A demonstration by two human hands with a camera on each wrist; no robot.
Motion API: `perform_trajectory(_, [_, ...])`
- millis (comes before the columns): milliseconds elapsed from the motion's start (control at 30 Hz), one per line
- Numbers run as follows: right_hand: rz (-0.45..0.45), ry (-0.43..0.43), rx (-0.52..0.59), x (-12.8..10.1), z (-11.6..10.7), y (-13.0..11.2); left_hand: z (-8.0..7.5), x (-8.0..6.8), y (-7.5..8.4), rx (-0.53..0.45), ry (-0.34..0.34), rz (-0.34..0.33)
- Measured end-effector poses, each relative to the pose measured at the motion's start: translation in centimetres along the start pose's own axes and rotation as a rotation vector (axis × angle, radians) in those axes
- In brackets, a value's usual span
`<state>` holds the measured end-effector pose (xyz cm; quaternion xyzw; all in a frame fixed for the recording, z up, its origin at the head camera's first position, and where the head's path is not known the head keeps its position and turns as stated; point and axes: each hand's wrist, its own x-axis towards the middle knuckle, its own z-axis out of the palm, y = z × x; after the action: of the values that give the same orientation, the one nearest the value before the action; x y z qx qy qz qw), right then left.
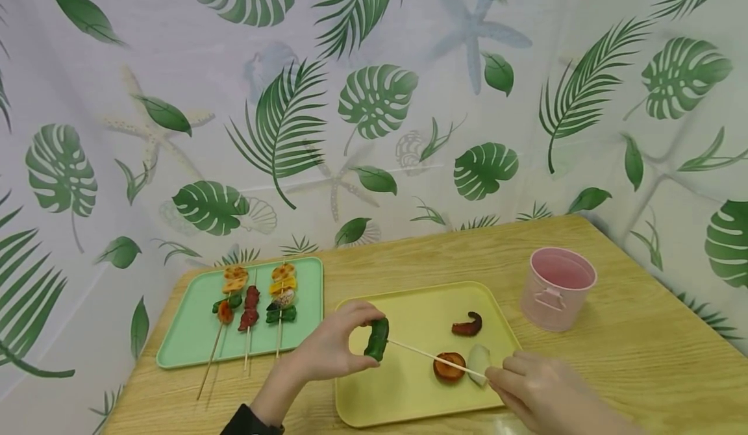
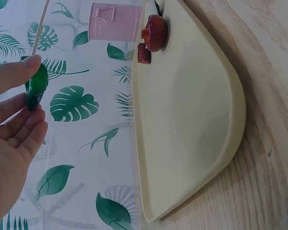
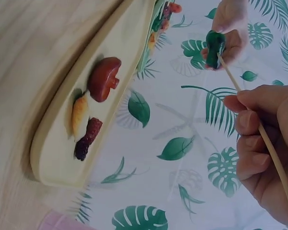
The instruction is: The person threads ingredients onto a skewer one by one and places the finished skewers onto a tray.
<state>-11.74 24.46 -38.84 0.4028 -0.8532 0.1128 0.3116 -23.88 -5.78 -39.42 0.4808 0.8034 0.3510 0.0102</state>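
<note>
My left hand (image 1: 341,344) pinches a green pepper piece (image 1: 376,339) between thumb and fingers above the yellow tray (image 1: 403,389); the same green pepper piece (image 2: 36,88) shows in the left wrist view. My right hand (image 1: 540,389) grips a thin wooden skewer (image 1: 435,357) whose tip meets the pepper. In the right wrist view the skewer (image 3: 259,129) runs from my right hand (image 3: 264,153) up to the pepper (image 3: 214,48). On the tray lie a brown mushroom (image 1: 448,367), a pale slice (image 1: 478,360) and a dark reddish piece (image 1: 467,324).
A green tray (image 1: 187,337) at the left holds three filled skewers (image 1: 251,305). A pink bucket (image 1: 555,287) stands on the wooden table (image 1: 643,344) right of the yellow tray. A leaf-patterned curtain (image 1: 374,97) closes off the back and sides.
</note>
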Motion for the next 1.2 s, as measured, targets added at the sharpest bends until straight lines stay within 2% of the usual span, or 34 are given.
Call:
perform_trajectory(100, [0.025, -0.043, 0.021, 0.0, 0.0, -0.1, 0.2, 0.0, 0.0, -0.029, -0.004, 0.005])
perform_trajectory(167, [0.042, -0.047, 0.040, -0.2, 0.4, -0.3, 0.2, -0.2, -0.1, -0.108, -0.001, -0.025])
perform_trajectory(233, [0.062, -0.016, 0.068, -0.5, 1.0, -0.5, 0.3, -0.4, -0.5, -0.267, 0.017, -0.060])
perform_trajectory(400, [0.060, 0.169, 0.214, -0.8, 3.1, -1.3, 0.7, -1.0, -1.7, -0.772, 0.093, -0.101])
perform_trajectory(433, [0.056, 0.198, 0.228, -0.8, 3.5, -1.5, 0.7, -1.0, -1.9, -0.835, 0.091, -0.111])
perform_trajectory(500, [0.052, 0.218, 0.227, -0.6, 3.9, -2.0, 0.5, -1.1, -2.4, -0.896, 0.055, -0.151])
perform_trajectory(567, [0.064, 0.193, 0.187, -0.5, 4.2, -2.3, 0.1, -1.2, -2.8, -0.870, -0.022, -0.208])
perform_trajectory(633, [0.076, 0.154, 0.147, -0.4, 4.4, -2.7, -0.4, -1.2, -3.0, -0.796, -0.119, -0.255])
perform_trajectory(700, [0.073, 0.134, 0.118, -0.4, 4.8, -3.0, -0.9, -1.1, -3.0, -0.695, -0.204, -0.276])
perform_trajectory(767, [0.059, 0.151, 0.081, -0.4, 5.3, -3.3, -1.2, -1.0, -3.0, -0.604, -0.249, -0.280])
perform_trajectory(833, [0.053, 0.183, 0.044, -0.5, 5.9, -3.5, -1.2, -0.9, -2.9, -0.554, -0.256, -0.273])
perform_trajectory(933, [0.041, 0.216, -0.003, -0.5, 6.3, -3.6, -1.0, -1.0, -2.8, -0.549, -0.230, -0.255])
perform_trajectory(1067, [0.035, 0.202, -0.001, -0.4, 6.0, -3.5, -0.4, -1.1, -2.4, -0.557, -0.196, -0.198])
perform_trajectory(1200, [0.029, 0.164, 0.006, 0.0, 5.5, -3.4, -0.2, -1.0, -1.8, -0.443, -0.173, -0.146])
